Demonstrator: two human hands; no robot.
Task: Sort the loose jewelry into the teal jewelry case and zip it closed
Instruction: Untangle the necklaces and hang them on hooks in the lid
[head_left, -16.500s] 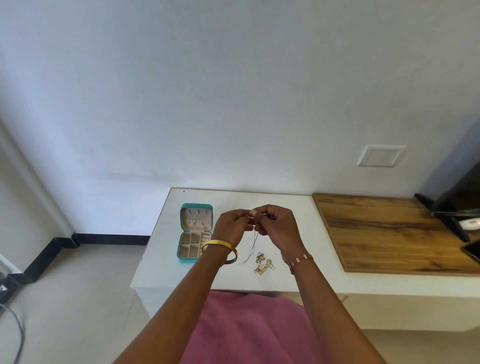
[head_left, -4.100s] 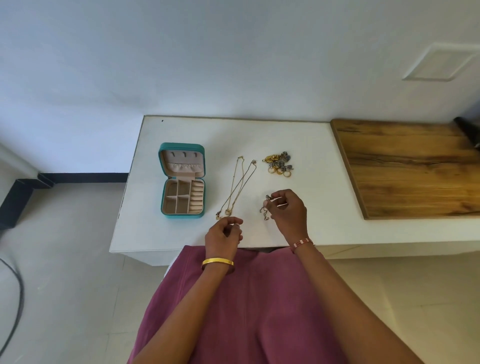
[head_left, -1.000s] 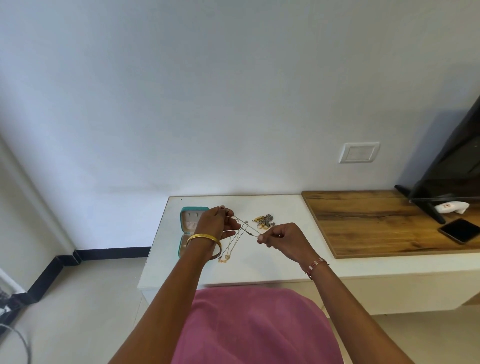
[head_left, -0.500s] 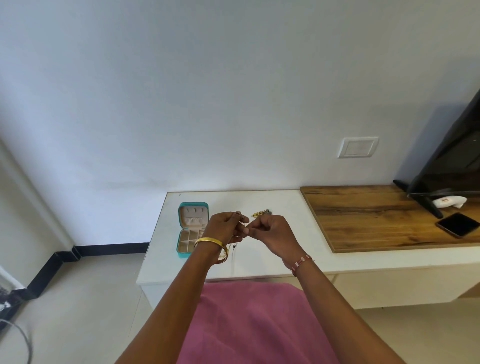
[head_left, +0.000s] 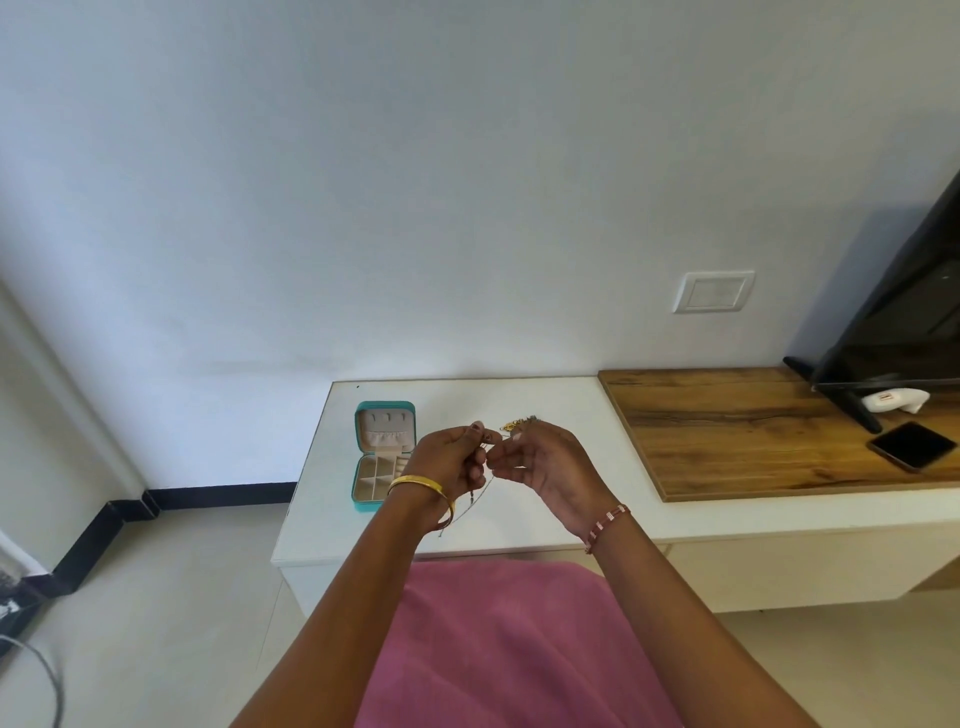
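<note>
Both the left hand (head_left: 451, 457) and the right hand (head_left: 540, 462) are pinching a thin chain (head_left: 480, 496) above the table (head_left: 519, 400); the open teal jewelry case (head_left: 382, 457) is waiting at nine o'clock. Keeping the chain taut should be preventing tangles.

I observe the teal jewelry case (head_left: 384, 457) lying open on the white counter (head_left: 545, 400), lid upright at the far side, beige divided tray facing up. A thin chain (head_left: 480, 496) hangs above the counter, just right of the case, its upper end between the two hands. A small heap of gold and grey jewelry (head_left: 519, 423) lies farther back, partly hidden.
</note>
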